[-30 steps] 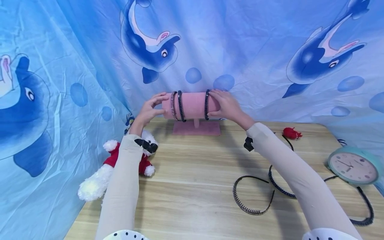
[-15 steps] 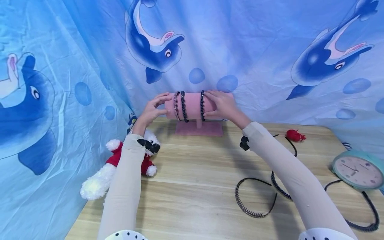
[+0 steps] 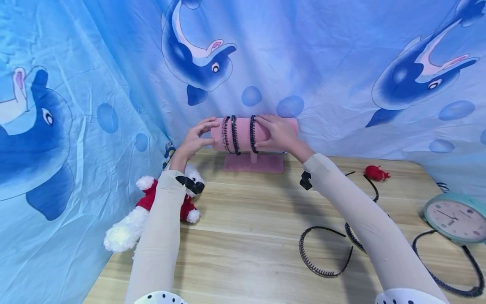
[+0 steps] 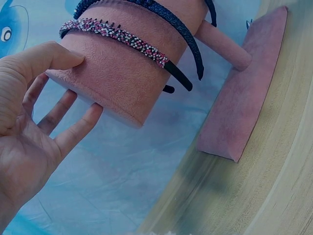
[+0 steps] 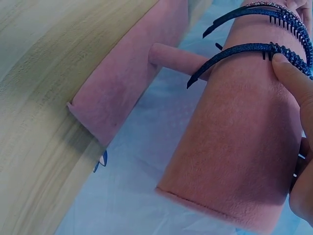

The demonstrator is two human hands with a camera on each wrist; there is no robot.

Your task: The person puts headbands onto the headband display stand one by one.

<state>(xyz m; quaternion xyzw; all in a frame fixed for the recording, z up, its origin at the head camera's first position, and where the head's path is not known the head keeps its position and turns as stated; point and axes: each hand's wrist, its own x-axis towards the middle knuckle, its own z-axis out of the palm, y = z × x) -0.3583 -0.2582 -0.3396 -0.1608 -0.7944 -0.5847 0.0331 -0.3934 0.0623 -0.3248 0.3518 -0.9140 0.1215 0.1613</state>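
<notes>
A pink velvet headband stand (image 3: 243,137) is at the back of the table, its roll raised on a short post above a flat base (image 4: 234,105). My left hand (image 3: 193,138) grips the roll's left end, thumb on the near side and fingers at the end edge. Close by sit a pink-and-white beaded headband (image 4: 115,36) and a dark blue toothed headband (image 3: 235,137). Farther right on the roll is another dark blue headband (image 5: 244,48). My right hand (image 3: 280,134) holds it, thumb against its edge; the fingers reach over the roll, partly hidden in the right wrist view.
A white plush toy in red (image 3: 127,230) lies left, under the left forearm. At right are a toothed headband (image 3: 305,255), a dark headband (image 3: 353,240) partly under the right sleeve, a black headband (image 3: 453,289), a teal clock (image 3: 453,217) and a red item (image 3: 376,172).
My right hand has slid its dark blue headband leftward along the roll, closer to the other two. The left hand keeps its grip on the roll's end. The head view has shifted slightly.
</notes>
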